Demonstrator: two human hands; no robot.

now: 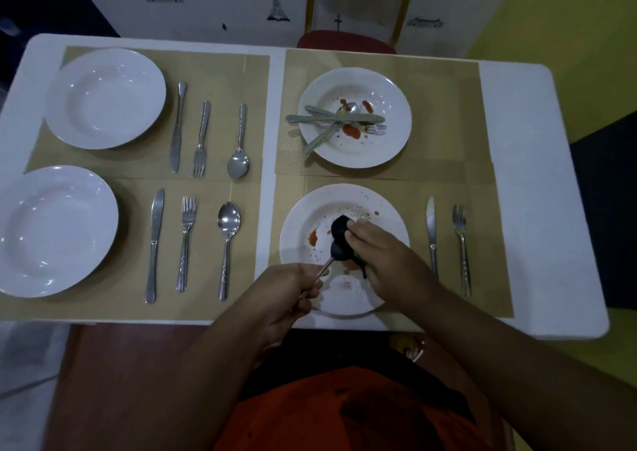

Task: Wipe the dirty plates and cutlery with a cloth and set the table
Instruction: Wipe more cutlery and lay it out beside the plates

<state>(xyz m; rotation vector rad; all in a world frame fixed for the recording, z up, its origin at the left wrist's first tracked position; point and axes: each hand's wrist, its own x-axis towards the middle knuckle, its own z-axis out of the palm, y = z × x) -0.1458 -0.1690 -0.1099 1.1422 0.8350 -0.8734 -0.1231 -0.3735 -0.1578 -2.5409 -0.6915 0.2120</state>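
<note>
Left hand (293,288) shut tight on the spoon (336,249) handle, with the bowl end held up over the near dirty plate (300,223). Right hand (382,254) closed on the dark cloth (339,228), pressing it around the spoon's bowl. Both right over that plate, on the near right mat (482,244) of the desk (537,175).

Still red sauce and little specks on this plate. Clean knife (431,233) and fork (461,244) lying just right of it, with no spoon there yet. Far right plate (386,144) dirty too, with a knife, fork and spoon crossed on top in red blobs. Two clean plates on the left side, each with knife, fork and spoon in a row.

Could go wrong from here:
- Spoon could slip out and clatter on the plate, from a thin, shiny handle and a hard rub.
- Cloth tail hanging low could dip in the red sauce and smear it back on the spoon.
- A hard push down could tip the plate by its rim or slide it on the mat.
- An arm swung wide could bump the clean knife and fork out of line.
- A cloth full of sauce could leave streaks on the plates next.
</note>
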